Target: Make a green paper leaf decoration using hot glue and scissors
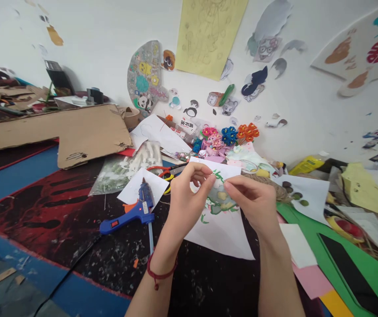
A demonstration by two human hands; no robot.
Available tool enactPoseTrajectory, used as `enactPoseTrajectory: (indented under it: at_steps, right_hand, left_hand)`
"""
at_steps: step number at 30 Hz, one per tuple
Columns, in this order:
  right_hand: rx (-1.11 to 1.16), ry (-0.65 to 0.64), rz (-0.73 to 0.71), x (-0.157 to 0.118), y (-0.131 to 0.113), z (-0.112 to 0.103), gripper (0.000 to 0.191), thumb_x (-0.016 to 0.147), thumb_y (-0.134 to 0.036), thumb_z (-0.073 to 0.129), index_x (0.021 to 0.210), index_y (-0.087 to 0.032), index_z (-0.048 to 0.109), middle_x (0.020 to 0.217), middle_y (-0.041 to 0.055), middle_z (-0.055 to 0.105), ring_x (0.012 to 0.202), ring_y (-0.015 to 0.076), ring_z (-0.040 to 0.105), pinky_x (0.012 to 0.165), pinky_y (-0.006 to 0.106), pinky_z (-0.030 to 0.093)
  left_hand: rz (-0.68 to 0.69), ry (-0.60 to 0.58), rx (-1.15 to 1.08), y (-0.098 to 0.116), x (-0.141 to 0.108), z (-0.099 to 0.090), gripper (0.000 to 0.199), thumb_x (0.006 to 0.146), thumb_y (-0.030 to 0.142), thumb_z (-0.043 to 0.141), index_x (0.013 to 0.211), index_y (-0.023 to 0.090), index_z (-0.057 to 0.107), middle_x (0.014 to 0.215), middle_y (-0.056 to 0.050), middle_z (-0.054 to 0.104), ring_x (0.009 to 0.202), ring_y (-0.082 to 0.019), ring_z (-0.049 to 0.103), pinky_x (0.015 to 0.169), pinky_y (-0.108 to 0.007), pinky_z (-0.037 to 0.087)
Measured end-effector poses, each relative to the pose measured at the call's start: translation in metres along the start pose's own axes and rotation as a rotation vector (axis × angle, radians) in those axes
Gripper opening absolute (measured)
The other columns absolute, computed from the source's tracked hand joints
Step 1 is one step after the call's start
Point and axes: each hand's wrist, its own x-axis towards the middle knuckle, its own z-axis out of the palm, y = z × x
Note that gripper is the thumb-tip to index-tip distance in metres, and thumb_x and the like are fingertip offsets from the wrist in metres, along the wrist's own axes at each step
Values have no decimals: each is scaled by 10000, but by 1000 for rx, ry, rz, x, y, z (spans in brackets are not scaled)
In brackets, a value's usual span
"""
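Above a white sheet of paper (224, 242), my left hand (190, 193) is pinched, thumb against fingers. Facing it, my right hand (253, 198) pinches thumb and fingertips together too. A small green leaf-like piece (218, 175) shows between the fingertips; whether either hand grips it is too small to tell. Just below the fingers lies a grey-green craft piece (221, 200) with pale yellow patches and a green outline, partly hidden by the hands. Another green sliver (204, 219) rests on the paper. A dark red cord bracelet circles my left wrist.
Left of my hands lies a blue hot glue gun (126, 218), its nozzle over a small white paper, its cord trailing off. Behind are pliers (176, 168), a plastic bag (129, 167) and fuzzy flowers (229, 136). A phone (350, 273) lies on green sheet at right.
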Motion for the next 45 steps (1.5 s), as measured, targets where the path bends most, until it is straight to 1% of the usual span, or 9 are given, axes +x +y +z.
enactPoseTrajectory:
  at_steps: [3,6,13,16,21,26,31,38,45]
  right_hand:
    - [24,-22,49,0,1,1,82,819,-272,779,829,-192,762,708,5,677,547,109,553,452,223,416]
    - [54,-29,82,-1,1,2,102,819,-283,779,813,-183,756,667,-1,650,528,104,541,432,215,398]
    - [91,-47,74,-1,2,1,92,831,-275,777,798,-192,759,680,-1,656,527,97,521,435,216,389]
    - [89,-42,68,0,1,1,107,841,-284,766,790,-192,757,667,2,650,544,112,532,461,230,419]
    - [50,-39,37,1,-1,0,172,889,-295,704,754,-194,740,700,15,668,633,145,583,548,248,481]
    - [32,-67,47,1,-1,-3,207,904,-316,690,739,-194,719,682,4,628,625,140,531,538,246,432]
    - [43,-72,108,1,6,-7,329,917,-395,671,670,-179,695,652,15,594,604,148,516,524,260,412]
    - [89,-59,107,2,8,-6,192,863,-351,736,758,-192,761,714,29,681,650,164,576,559,259,471]
    - [75,-56,95,2,8,-6,220,892,-328,709,717,-199,745,651,2,630,615,134,528,536,235,424]
  left_hand:
    - [14,-9,-8,1,0,0,50,918,196,659,934,212,614,869,-13,662,770,-147,620,719,-306,495]
    - [18,-20,-5,1,0,0,56,916,182,661,937,207,615,869,-9,661,773,-141,618,717,-303,488]
    - [9,-24,-2,2,0,1,58,913,191,670,936,210,620,856,-1,663,757,-137,619,709,-305,486]
    - [8,-23,1,2,0,1,63,911,192,673,934,214,619,862,-2,664,758,-138,618,708,-305,486]
    - [16,-28,2,2,0,1,65,910,191,676,931,218,620,855,0,663,752,-138,613,710,-307,490]
    - [34,-31,-7,3,-1,0,72,914,167,670,941,213,621,846,6,653,742,-130,603,713,-307,481]
    - [38,-28,-12,3,-1,-1,76,914,154,664,942,212,623,845,4,653,743,-132,608,715,-307,486]
    - [30,-45,-3,2,0,0,87,908,159,668,945,220,619,843,1,660,744,-143,617,706,-307,492]
    - [24,-53,-7,4,0,-2,91,907,140,662,949,209,619,840,1,651,732,-134,605,702,-300,482]
